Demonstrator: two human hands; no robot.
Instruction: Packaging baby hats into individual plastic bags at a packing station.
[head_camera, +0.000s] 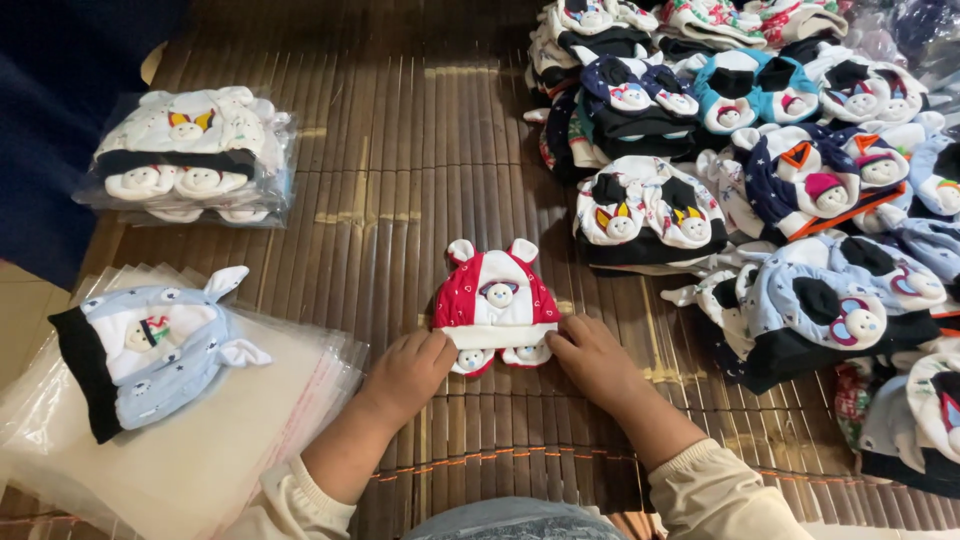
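Observation:
A red and white baby hat (494, 300) with two small ears and a little doll face lies flat on the bamboo mat (420, 180). Small matching booties (474, 360) peek out under its lower edge. My left hand (408, 372) rests on the mat with its fingertips touching the hat's lower left corner. My right hand (592, 358) touches the lower right corner. Both hands press the set down, fingers loosely curled.
A light blue hat (150, 345) lies on a stack of clear plastic bags (200, 440) at the left. A bagged hat set (190, 155) sits at the back left. Several heaped hats (760, 150) fill the right side.

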